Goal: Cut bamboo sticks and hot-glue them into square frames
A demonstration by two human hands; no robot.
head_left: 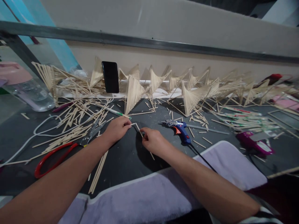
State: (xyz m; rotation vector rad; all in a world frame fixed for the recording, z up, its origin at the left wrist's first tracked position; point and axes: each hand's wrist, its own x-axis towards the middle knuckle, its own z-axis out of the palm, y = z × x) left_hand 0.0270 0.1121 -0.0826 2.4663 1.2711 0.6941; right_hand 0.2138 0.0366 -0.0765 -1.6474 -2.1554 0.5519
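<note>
My left hand [118, 128] pinches a short wooden stick [133, 124] between thumb and fingertips. Its far end meets the top of a longer wooden stick [138, 128] at an angle. My right hand [153, 140] has its fingers closed on that longer stick, whose lower end shows below the hand. To the right lies a blue glue gun [183, 130] with an orange trigger and a foil-wrapped nozzle. Red-handled scissors [56, 158] rest beside my left forearm, blades among loose sticks. A few long sticks [99, 174] lie between my forearms.
Fan-shaped stick structures [134, 91] line the back, with a black phone [110, 77] upright among them. A clear bottle [35, 90] with a pink lid stands left. A purple glue gun [255, 143] lies right. Lilac cloth [144, 199] covers the near edge; a white cable [35, 129] curves left.
</note>
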